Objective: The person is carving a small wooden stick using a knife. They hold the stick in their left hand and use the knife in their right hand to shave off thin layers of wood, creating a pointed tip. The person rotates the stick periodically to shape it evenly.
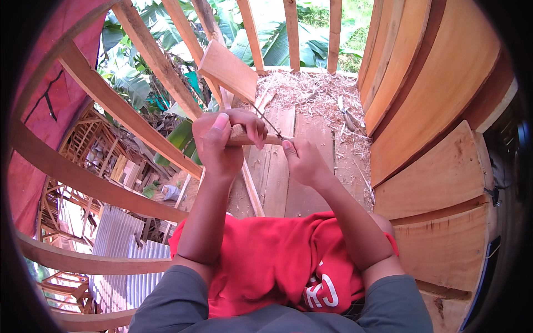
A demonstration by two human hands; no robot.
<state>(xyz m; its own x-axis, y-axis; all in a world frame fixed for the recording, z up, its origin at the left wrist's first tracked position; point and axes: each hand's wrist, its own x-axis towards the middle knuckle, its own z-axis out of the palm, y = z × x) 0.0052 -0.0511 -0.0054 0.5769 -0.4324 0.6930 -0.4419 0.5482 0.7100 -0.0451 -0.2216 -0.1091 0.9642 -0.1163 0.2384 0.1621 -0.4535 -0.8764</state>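
Observation:
A short, round wooden bar [261, 140] lies crosswise in front of me, over the plank floor. My left hand [216, 141] is closed at the bar's left part, its thumb pointing up and its fingers curled over. At the right end, my right hand [305, 160] is closed round the bar with the thumb on top. A thin dark rod or cord [267, 120] slants from the bar's right part up toward a pale wooden board [229, 69]. The board stands tilted beyond my left hand; whether the rod joins it cannot be made out.
Wood shavings [311, 91] cover the far plank floor [277, 188]. Upright wooden slats [158, 61] line the left and far sides, with plants behind. Stacked boards [433, 83] form a wall on the right. A red cloth [266, 250] lies over my lap. Corrugated sheets [116, 250] are lower left.

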